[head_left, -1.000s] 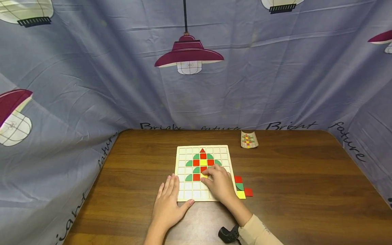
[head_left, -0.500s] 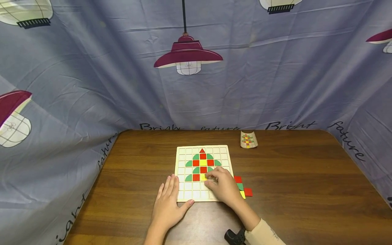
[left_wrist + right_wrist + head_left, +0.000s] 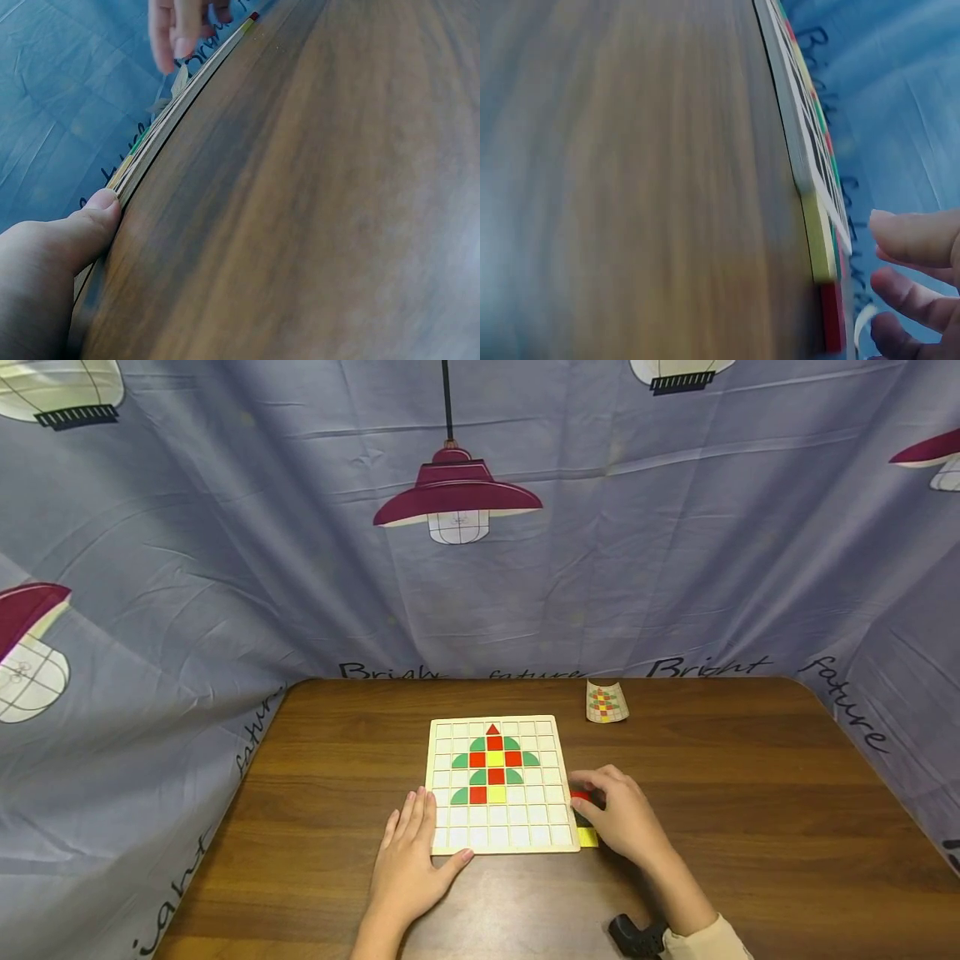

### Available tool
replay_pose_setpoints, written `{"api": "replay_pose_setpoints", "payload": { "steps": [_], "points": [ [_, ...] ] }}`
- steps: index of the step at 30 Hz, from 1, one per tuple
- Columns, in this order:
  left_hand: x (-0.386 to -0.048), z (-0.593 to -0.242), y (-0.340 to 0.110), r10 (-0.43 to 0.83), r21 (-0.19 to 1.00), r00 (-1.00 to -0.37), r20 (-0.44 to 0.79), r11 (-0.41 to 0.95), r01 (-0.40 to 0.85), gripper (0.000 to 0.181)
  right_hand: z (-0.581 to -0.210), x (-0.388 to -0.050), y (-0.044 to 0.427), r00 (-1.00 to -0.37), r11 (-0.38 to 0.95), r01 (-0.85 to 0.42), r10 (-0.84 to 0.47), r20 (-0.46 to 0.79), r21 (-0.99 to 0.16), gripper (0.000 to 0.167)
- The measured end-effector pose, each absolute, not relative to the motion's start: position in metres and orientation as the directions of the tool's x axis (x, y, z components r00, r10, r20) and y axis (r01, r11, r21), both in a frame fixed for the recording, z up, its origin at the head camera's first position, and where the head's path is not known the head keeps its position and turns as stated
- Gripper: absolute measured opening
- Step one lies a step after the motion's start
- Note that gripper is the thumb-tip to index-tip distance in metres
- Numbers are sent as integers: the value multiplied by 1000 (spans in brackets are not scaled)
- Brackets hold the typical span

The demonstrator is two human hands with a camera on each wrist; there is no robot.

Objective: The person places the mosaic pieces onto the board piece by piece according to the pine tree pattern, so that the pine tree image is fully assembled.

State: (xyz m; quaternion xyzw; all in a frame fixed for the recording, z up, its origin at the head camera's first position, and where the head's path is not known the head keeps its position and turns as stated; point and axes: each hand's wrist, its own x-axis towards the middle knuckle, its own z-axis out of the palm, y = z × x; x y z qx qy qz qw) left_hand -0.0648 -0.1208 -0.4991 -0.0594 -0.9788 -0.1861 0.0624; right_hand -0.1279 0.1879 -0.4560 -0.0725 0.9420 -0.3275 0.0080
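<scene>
A pale gridded board [image 3: 540,837] lies flat on the table, with red, yellow and green tiles set into a tree-like pattern. My left hand [image 3: 411,860] rests along its left edge and near corner, fingers straight, thumb [image 3: 97,210] at the front edge. My right hand [image 3: 618,818] hovers over loose tiles beside the board's right edge, its thumb and fingers apart with nothing seen between them. Beneath it show part of a red tile [image 3: 579,795] and a yellow tile [image 3: 587,837]; the hand hides others. In the right wrist view the fingers [image 3: 915,238] are above the tiles.
A small curled card [image 3: 606,703] printed with a similar pattern stands at the back right of the wooden table [image 3: 750,777]. A black device [image 3: 636,935] is at the right wrist. A blue-grey curtain [image 3: 570,593] encloses the back and sides.
My right hand has left the yellow tile in the pattern and moved right to the loose tiles beside the board. That yellow tile now lies fully visible in its cell. The left hand stays put.
</scene>
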Motion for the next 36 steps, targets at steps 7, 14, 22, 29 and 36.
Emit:
{"api": "replay_pose_setpoints", "payload": {
  "steps": [7, 14, 22, 29, 36],
  "points": [
    [-64, -501, -122, 90, 360, -986, 139, 923, 135, 102, -465, -130, 205, -989, 787, -119, -147, 3, -606, 38],
    [-64, -501, -122, 92, 359, -985, 144, 923, 138, 101, -468, -131, 205, -990, 793, -119, -142, 9, -597, 25],
    [-64, -499, -121, 91, 363, -986, 141, 922, 137, 102, -466, -134, 204, -991, 748, -90, -130, -12, -657, 18],
    [-65, -500, -121, 93, 355, -985, 148, 924, 141, 102, -464, -137, 195, -998, 686, -36, -64, -11, -727, 14],
    [-65, -498, -121, 90, 366, -988, 123, 921, 130, 102, -458, -140, 160, -997, 610, -58, -83, 9, -790, 12]
  ]
}}
